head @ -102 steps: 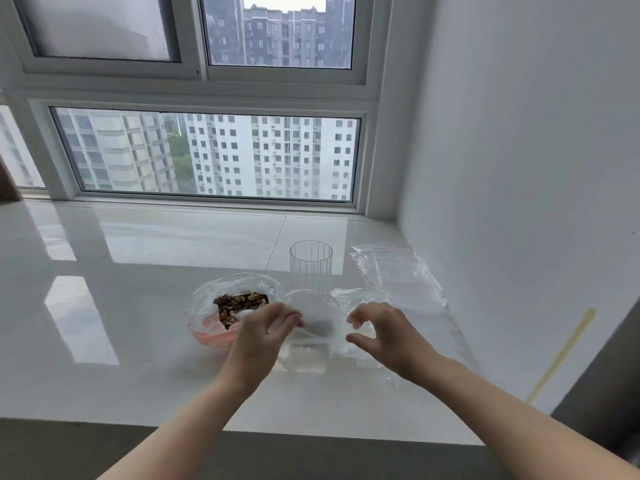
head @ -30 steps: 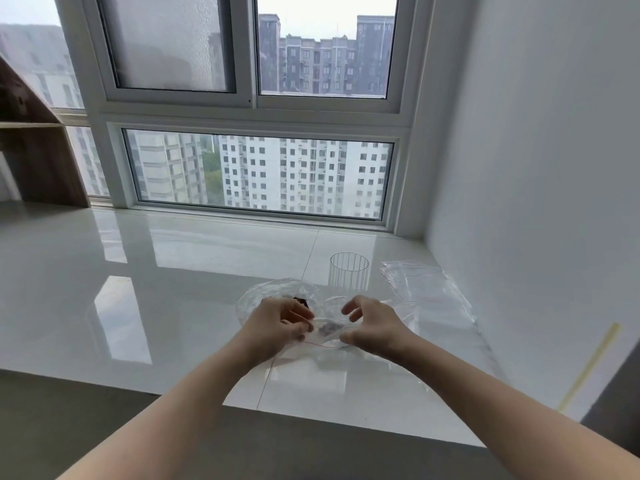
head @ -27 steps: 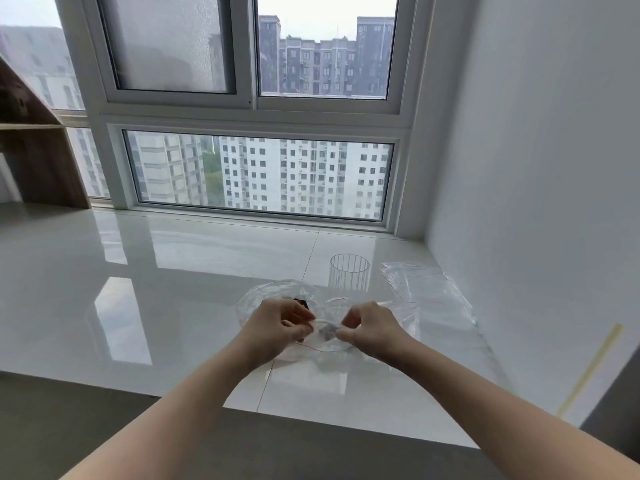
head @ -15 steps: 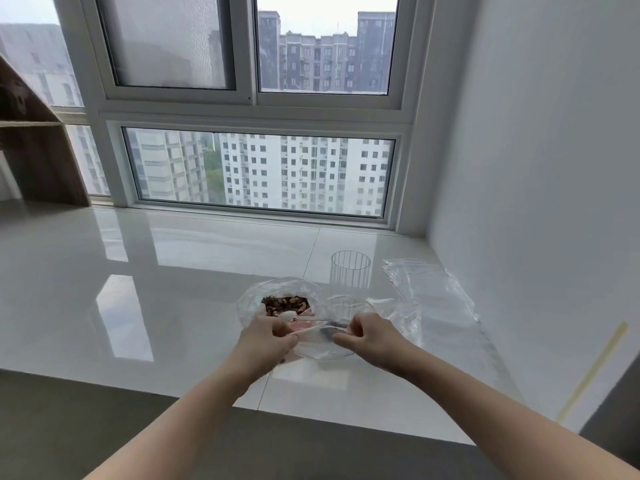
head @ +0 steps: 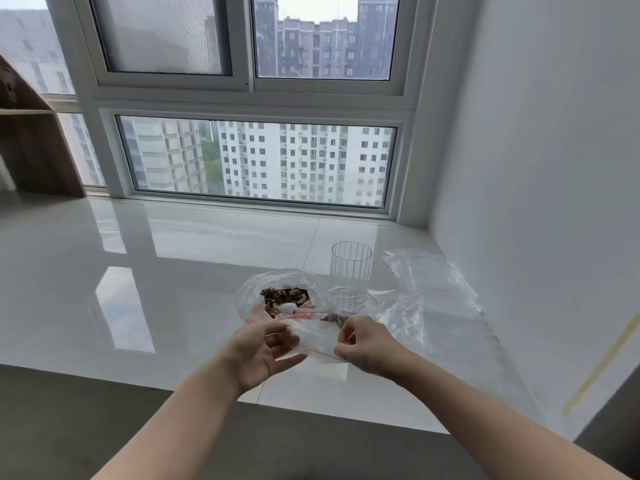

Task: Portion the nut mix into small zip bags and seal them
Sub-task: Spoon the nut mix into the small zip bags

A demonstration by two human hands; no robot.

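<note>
A small clear zip bag [head: 317,337] with a few nuts inside hangs between my hands, just above the white sill. My left hand [head: 265,353] is turned palm up, and its thumb and curled fingers hold the bag's left edge. My right hand [head: 363,342] pinches the bag's right edge. Behind them an open clear bag holds the brown nut mix [head: 284,295], with a white spoon [head: 288,308] lying in it.
A ribbed clear glass [head: 351,260] stands behind the hands. A loose pile of empty zip bags [head: 433,285] lies to the right along the white wall. The glossy sill's front edge [head: 138,382] is just below my wrists. A wooden shelf [head: 31,140] stands far left.
Both hands have drawn the small bag a little toward me. My left hand has rolled palm up. The large nut bag and spoon show more fully behind.
</note>
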